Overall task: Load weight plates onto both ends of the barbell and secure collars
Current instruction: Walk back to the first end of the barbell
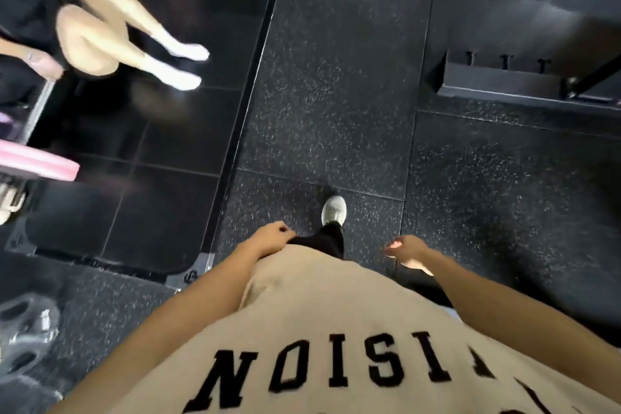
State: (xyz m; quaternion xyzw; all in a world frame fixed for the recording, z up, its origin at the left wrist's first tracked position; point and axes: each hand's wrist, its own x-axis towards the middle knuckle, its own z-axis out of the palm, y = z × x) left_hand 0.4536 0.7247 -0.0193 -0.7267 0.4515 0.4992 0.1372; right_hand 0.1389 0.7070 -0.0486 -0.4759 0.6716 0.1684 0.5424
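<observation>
Both hands, left (270,239) and right (408,250), hang loosely curled and empty, because the person walks toward the pink plate (37,165).

One wide-angle view only, worn on the head, looking steeply down the front of a tan shirt (336,329) to the speckled floor (336,94). Close to the body: forearms, left hand (272,239) and right hand (408,250) filling the lower half. Farther off, a shoe (333,210), a glossy black platform (151,144) at left, a dark rack (531,77) at upper right. Edges bent by the lens.
</observation>
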